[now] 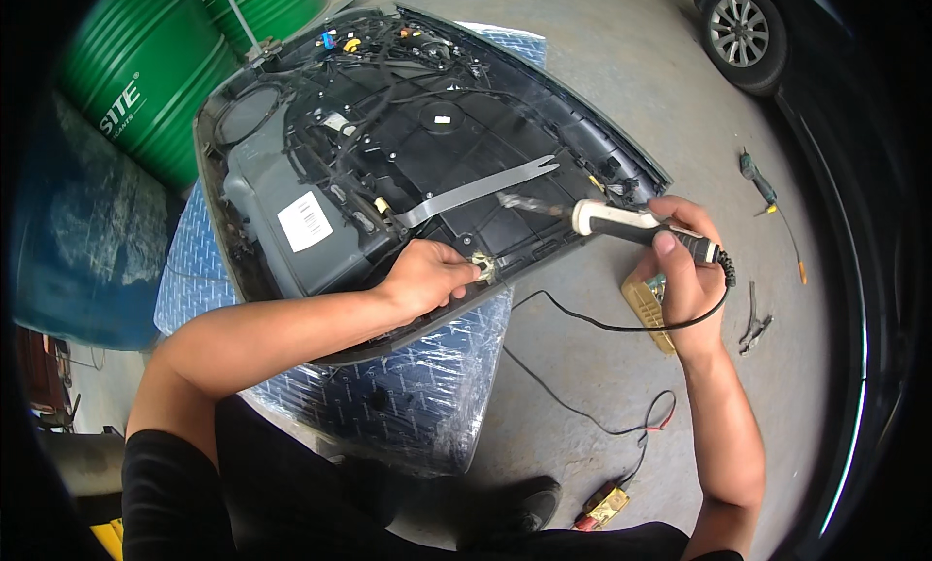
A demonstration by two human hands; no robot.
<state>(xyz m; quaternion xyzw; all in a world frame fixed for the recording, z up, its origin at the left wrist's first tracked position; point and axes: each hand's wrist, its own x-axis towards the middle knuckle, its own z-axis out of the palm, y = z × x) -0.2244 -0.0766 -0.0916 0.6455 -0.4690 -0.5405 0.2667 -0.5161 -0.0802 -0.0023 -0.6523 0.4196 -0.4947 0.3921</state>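
Observation:
A dark car door (388, 144) lies with its inner side up, wiring and connectors across it. Near its close edge my left hand (427, 278) is closed, thumb and fingers pinching a small pale yellowish piece (482, 267) whose kind I cannot make out. My right hand (687, 270) grips a corded probe-like tool (621, 221) with a white and black handle, raised over the door's right corner. Its metal tip is smeared by motion and points left. Between the hands and the middle of the door rests a grey flat pry bar (481, 189) with a forked end.
Blue plastic-wrapped padding (388, 415) supports the door. Green drums (146, 76) and a blue barrel (87, 221) stand left. A dark car with its wheel (745, 35) borders the right. On the floor lie a green-handled tool (759, 181), a tan holed object (646, 313), cables and a yellow device (602, 506).

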